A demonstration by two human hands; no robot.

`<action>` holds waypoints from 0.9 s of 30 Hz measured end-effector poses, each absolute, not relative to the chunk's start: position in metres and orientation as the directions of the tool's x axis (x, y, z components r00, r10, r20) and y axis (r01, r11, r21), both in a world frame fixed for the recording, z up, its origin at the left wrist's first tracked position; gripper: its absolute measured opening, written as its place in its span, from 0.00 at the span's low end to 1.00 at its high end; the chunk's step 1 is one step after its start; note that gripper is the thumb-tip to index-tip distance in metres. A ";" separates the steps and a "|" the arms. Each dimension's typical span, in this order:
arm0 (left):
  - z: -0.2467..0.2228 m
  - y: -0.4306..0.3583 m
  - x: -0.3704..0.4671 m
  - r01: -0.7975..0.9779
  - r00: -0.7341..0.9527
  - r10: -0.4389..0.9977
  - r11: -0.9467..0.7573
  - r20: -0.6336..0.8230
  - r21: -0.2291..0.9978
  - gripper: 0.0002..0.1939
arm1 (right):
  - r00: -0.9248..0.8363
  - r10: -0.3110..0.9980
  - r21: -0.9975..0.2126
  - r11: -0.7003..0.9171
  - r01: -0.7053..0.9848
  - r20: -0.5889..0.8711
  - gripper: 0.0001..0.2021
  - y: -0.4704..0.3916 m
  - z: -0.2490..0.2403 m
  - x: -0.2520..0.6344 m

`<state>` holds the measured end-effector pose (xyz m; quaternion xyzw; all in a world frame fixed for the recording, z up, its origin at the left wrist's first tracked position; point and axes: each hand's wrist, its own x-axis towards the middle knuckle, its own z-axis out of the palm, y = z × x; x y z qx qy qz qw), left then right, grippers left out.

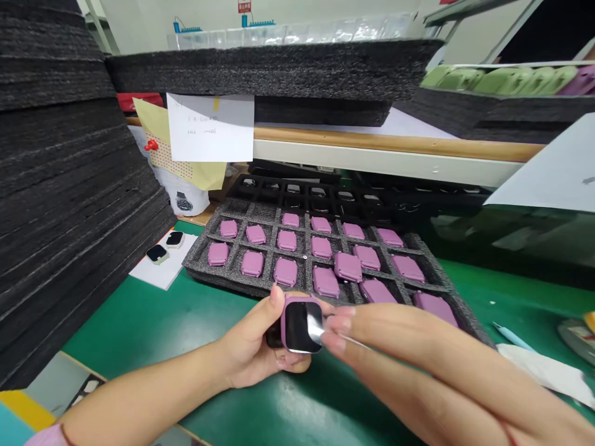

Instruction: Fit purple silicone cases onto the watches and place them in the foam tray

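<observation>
Two pale-framed watches (166, 246) lie on white paper, far left. Left hand (253, 350) grips the purple-framed watch (302, 325) between thumb and fingers, screen up, long axis roughly near-to-far; a dark piece sits behind its left edge. Watch is just left of the right fingers, near side of the foam tray (198, 267). Right hand (385, 331) pinches a thin item (357, 341), too blurred to name; left hand is nearer, already touching.
</observation>
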<state>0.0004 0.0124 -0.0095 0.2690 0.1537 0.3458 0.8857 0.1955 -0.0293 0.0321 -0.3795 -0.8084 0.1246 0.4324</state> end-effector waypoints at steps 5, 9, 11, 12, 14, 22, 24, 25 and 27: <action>-0.010 0.012 -0.001 -0.506 0.701 0.699 0.627 -0.142 0.592 0.30 | -0.453 0.587 -0.397 0.800 0.450 0.671 0.18 -0.034 0.026 0.186; -0.010 0.012 0.000 -0.518 0.666 0.727 0.613 -0.169 0.596 0.32 | -0.538 0.483 -0.289 0.867 0.407 0.691 0.14 -0.017 0.026 0.183; -0.010 0.011 0.001 -0.531 0.636 0.756 0.572 -0.151 0.625 0.30 | -0.532 0.475 -0.251 0.862 0.440 0.701 0.14 -0.012 0.024 0.179; -0.011 0.011 0.002 -0.528 0.626 0.768 0.545 -0.135 0.651 0.30 | -0.510 0.503 -0.259 0.841 0.475 0.698 0.17 -0.010 0.022 0.175; -0.012 0.010 0.003 -0.508 0.607 0.787 0.490 -0.110 0.708 0.29 | -0.453 0.587 -0.329 0.784 0.527 0.671 0.23 -0.011 0.019 0.169; -0.011 0.010 0.003 -0.549 0.597 0.796 0.501 -0.106 0.669 0.28 | -0.391 0.709 -0.581 0.705 0.407 0.587 0.25 -0.009 0.023 0.173; -0.011 0.012 0.001 -0.551 0.630 0.768 0.549 -0.119 0.628 0.29 | -0.399 0.700 -0.567 0.714 0.410 0.592 0.24 -0.006 0.021 0.175; -0.011 0.012 0.001 -0.549 0.641 0.757 0.570 -0.130 0.611 0.29 | -0.398 0.702 -0.568 0.712 0.414 0.590 0.25 -0.005 0.020 0.175; -0.011 0.012 -0.001 -0.542 0.652 0.743 0.595 -0.150 0.594 0.30 | -0.399 0.717 -0.584 0.697 0.416 0.571 0.29 -0.003 0.017 0.175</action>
